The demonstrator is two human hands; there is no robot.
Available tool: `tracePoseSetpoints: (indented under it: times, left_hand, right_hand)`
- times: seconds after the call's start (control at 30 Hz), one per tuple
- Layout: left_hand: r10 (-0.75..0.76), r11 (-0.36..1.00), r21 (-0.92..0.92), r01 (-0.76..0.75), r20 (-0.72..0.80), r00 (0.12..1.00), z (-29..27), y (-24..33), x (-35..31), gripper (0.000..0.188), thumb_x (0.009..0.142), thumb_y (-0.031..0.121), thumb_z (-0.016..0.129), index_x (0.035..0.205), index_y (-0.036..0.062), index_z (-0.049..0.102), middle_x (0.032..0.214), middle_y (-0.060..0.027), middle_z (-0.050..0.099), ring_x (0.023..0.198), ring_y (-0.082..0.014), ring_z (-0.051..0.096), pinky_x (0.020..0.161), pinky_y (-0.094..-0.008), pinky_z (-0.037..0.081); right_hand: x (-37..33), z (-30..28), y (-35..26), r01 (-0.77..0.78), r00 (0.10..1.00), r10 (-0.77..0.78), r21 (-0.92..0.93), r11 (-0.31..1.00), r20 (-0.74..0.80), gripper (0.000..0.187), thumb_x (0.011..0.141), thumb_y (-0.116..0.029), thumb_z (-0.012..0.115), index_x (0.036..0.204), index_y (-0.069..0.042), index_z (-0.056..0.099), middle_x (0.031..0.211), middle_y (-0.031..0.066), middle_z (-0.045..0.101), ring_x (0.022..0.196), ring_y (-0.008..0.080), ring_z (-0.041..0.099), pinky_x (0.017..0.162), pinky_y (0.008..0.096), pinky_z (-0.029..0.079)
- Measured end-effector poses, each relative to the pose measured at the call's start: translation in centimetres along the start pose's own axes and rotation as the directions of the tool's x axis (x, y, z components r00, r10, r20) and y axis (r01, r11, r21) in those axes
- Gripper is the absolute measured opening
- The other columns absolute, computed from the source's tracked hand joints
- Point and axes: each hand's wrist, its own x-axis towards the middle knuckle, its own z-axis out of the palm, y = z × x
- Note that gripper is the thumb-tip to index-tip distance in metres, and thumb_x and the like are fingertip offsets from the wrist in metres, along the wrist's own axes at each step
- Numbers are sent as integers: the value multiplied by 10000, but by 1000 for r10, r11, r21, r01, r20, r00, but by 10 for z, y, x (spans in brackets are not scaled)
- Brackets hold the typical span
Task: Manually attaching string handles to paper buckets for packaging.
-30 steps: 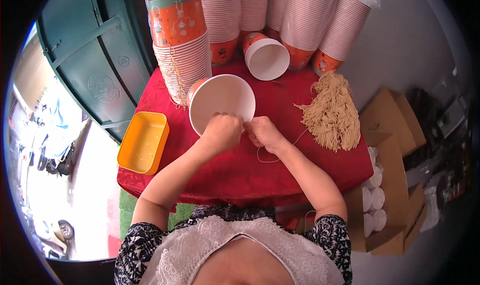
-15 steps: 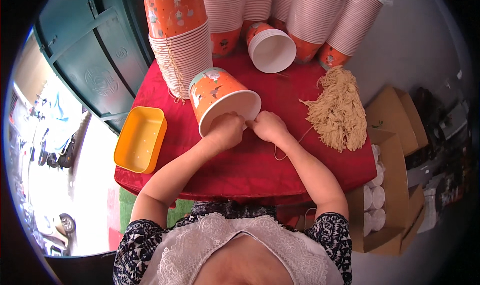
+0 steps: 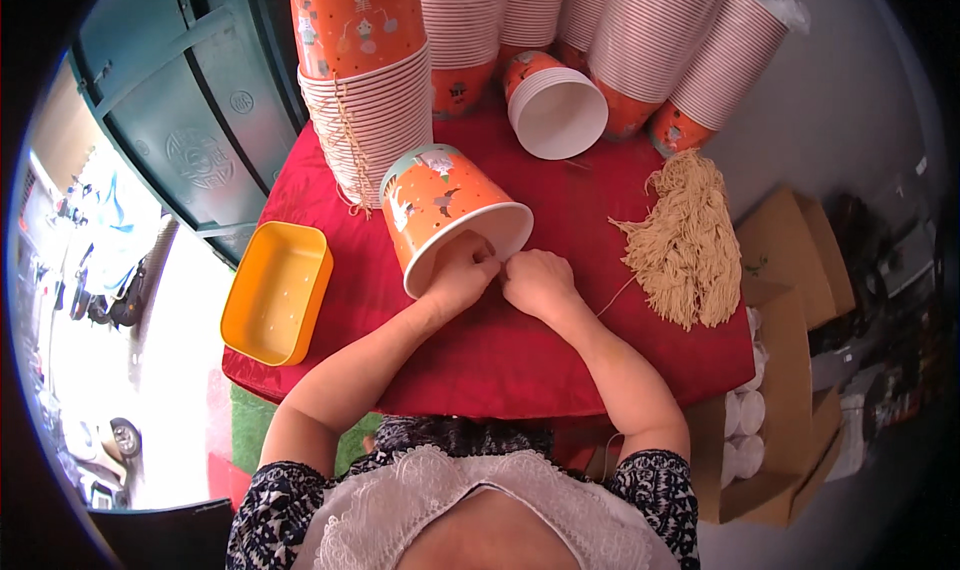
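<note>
An orange paper bucket (image 3: 440,195) with a teal base band and cartoon figures lies tilted on the red cloth, its white-rimmed mouth toward me. My left hand (image 3: 462,270) reaches into that mouth with its fingers curled closed; what they pinch is hidden. Just outside the rim's lower right, my right hand (image 3: 538,282) is closed in a pinch, its fingertips close to the left thumb. Anything between them is too small to make out. A thin string (image 3: 615,298) runs from beside my right forearm toward a heap of beige strings (image 3: 690,240) on the right.
A yellow plastic tray (image 3: 278,295) sits at the table's left edge. Tall nested bucket stacks (image 3: 365,100) rise at the back, and a few nested buckets (image 3: 560,115) lie on their side there. Right of the red-covered table (image 3: 480,380) stands an open cardboard box (image 3: 785,410) holding white rolls.
My head view has shifted slightly, moving the scene a little. The left hand has turned, its fingers deeper in the bucket's mouth. The right hand remains by the rim, knuckles rolled toward me.
</note>
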Motion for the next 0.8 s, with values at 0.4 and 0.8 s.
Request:
tracePoseSetpoints:
  times: [0.4, 0.8]
  left_hand:
    - [-249, 882, -352, 313, 215, 944, -10, 17, 10, 137, 853, 98, 571, 814, -22, 623, 655, -78, 590, 533, -125, 522, 465, -255, 405]
    - [-181, 916, -292, 274, 309, 934, -9, 5, 4, 110, 872, 82, 616, 917, -18, 600, 820, -69, 621, 682, -126, 598, 571, -265, 514]
  right_hand:
    - [1, 10, 14, 87, 994, -86, 15, 996, -64, 361, 913, -311, 521, 791, -27, 708, 790, 206, 679, 773, 395, 661, 718, 508, 515]
    - [-7, 8, 31, 408, 875, -186, 475, 780, -447, 91, 859, -64, 606, 844, 23, 631, 715, 184, 642, 615, 264, 652, 558, 353, 487]
